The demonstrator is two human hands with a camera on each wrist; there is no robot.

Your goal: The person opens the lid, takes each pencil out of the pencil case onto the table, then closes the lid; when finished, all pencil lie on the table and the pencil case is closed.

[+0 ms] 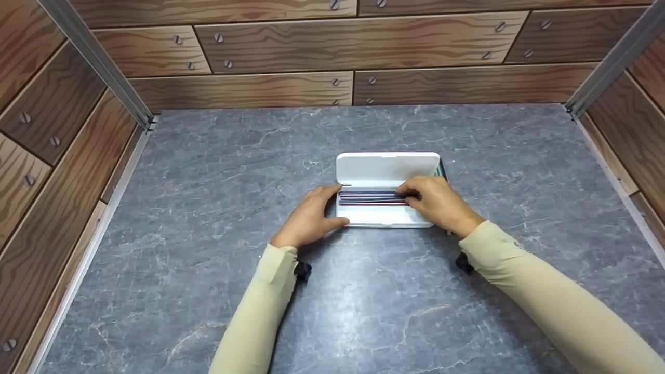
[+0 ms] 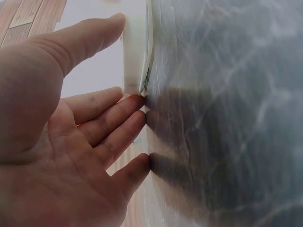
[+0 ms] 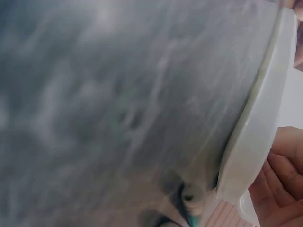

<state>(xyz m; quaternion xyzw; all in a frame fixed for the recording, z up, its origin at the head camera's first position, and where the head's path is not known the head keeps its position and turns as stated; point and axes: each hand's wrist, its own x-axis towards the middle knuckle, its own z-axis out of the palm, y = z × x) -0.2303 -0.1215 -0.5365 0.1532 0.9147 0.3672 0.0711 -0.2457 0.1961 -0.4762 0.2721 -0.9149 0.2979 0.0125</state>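
Marbled table [image 1: 208,156], open white case [image 1: 382,214], left hand [image 1: 306,221] loosely spread against its end, right hand [image 1: 439,202] pinching pencils [image 1: 366,197] inside.

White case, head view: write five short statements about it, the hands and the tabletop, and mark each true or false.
1. The white case is open. True.
2. The left hand lies over the sticks. False: the left hand is at the case's left end.
3. The right hand is at the thin sticks. True.
4. The lid is raised at the far side. True.
5. The tabletop is plain white. False: the tabletop is grey, pale-veined.
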